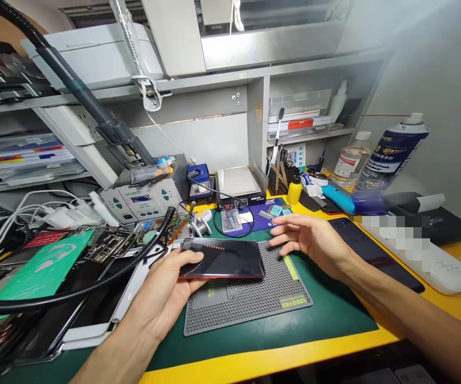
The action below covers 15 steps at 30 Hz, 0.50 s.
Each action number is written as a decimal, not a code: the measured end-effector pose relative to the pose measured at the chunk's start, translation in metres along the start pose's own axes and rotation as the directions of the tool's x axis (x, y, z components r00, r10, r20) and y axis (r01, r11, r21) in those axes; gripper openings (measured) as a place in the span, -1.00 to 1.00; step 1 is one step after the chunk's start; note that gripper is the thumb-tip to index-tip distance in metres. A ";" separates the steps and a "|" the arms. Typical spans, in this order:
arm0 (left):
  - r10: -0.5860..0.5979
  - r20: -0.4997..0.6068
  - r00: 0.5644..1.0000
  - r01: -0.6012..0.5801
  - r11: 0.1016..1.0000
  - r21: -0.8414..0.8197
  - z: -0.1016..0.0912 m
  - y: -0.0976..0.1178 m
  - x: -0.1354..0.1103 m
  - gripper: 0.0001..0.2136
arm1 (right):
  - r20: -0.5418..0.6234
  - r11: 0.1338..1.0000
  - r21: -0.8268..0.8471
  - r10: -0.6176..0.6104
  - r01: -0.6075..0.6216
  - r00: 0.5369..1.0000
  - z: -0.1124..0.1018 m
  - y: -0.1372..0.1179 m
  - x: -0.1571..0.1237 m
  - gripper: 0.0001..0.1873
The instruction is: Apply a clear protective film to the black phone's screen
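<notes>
A black smartphone with a glossy face and a thin red edge is held level above the grey perforated mat. My left hand grips its left end, thumb on top and fingers underneath. Small reddish lights or reflections show along its upper surface. To the right of the phone, my right hand hovers with its fingers apart and nothing in them. It is close to the mat's yellow-marked upper right corner and does not touch the phone.
Phone parts and circuit boards crowd the left, under a black hose. Behind stand a grey control unit, a black-and-silver device and a yellow bottle. A dark tablet-like slab, white power strip and spray can lie right.
</notes>
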<state>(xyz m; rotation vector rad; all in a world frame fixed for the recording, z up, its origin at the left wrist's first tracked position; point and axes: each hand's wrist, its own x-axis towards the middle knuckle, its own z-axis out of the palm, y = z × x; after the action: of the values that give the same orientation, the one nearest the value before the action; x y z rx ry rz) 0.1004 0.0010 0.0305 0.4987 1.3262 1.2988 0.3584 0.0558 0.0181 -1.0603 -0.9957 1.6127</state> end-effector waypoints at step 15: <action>-0.162 0.121 0.979 0.134 0.967 0.217 -0.025 -0.001 -0.008 -0.89 | -0.035 0.999 -0.041 0.020 -0.022 0.999 0.001 -0.001 0.001 -0.79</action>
<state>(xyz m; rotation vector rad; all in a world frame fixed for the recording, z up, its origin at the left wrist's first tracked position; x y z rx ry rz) 0.0806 -0.0154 0.0265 0.6109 1.3622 0.9902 0.3576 0.0571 0.0193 -1.1261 -1.0021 1.5917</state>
